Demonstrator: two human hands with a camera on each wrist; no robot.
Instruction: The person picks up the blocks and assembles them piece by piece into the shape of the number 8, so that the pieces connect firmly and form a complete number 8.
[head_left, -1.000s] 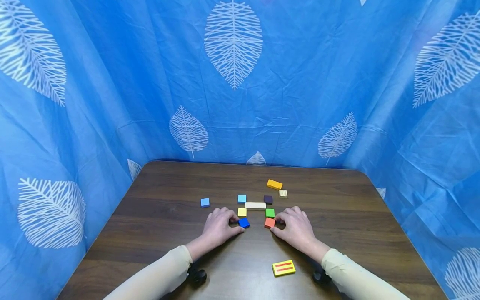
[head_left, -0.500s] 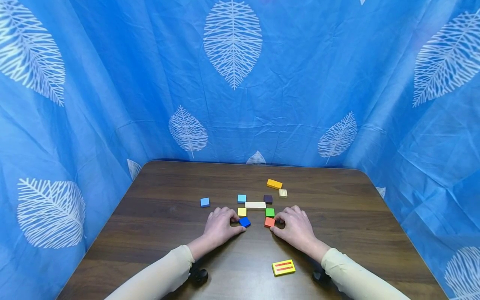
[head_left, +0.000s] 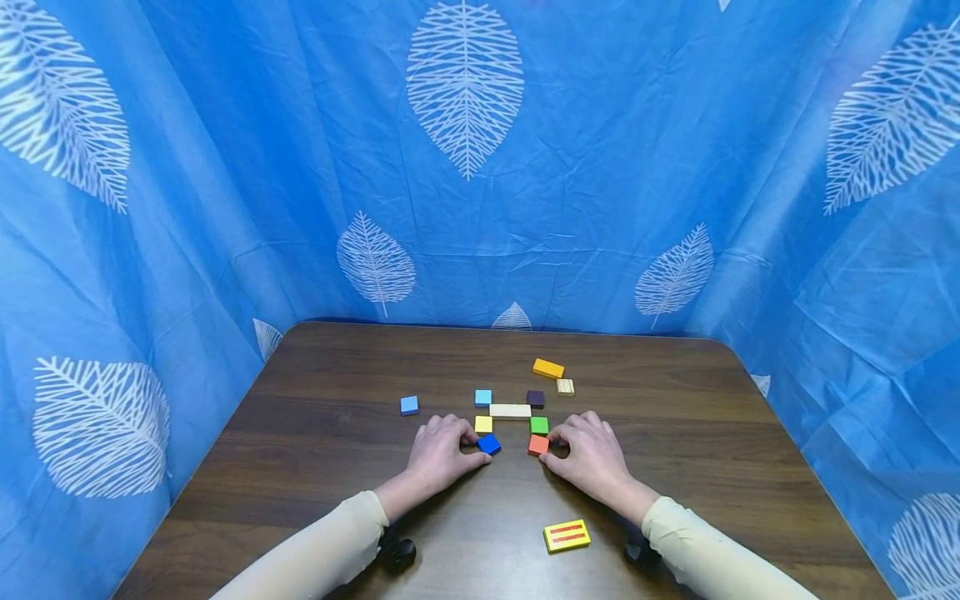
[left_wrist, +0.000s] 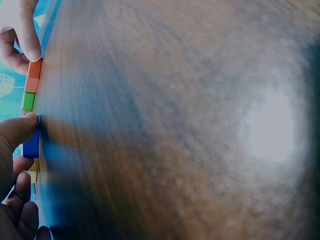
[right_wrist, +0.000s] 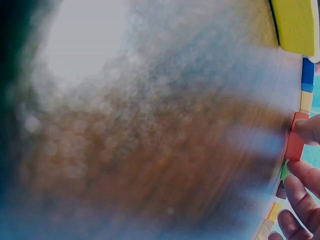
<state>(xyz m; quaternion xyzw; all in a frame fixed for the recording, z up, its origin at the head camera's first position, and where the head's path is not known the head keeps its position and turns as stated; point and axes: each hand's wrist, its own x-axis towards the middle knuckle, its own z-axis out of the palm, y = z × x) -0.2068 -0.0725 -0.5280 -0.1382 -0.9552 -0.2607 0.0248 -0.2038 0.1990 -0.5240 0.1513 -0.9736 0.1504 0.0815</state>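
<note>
My left hand (head_left: 441, 447) pinches a dark blue block (head_left: 490, 444) between thumb and forefinger; the block sits slightly turned on the table. Opposite it, my right hand (head_left: 590, 452) pinches an orange-red block (head_left: 538, 445) the same way. Just beyond the blue block lies a yellow block (head_left: 483, 424), and a green block (head_left: 539, 426) lies beyond the red one. A long cream block (head_left: 510, 411) stretches between the two columns, with a light blue block (head_left: 483, 397) and a dark purple block (head_left: 536, 399) at its far corners. In the left wrist view, both pinched blocks appear edge-on.
Another blue block (head_left: 408, 405) lies apart to the left. An orange block (head_left: 548, 368) and a striped cream block (head_left: 565, 387) lie farther back. A yellow block with red stripes (head_left: 567, 536) is near the front of the wooden table (head_left: 300, 467). A blue leaf-patterned curtain (head_left: 570, 167) surrounds the table.
The dark blue block and my left hand have shifted very slightly to the right. My right hand stays on the orange-red block, with no clear movement.
</note>
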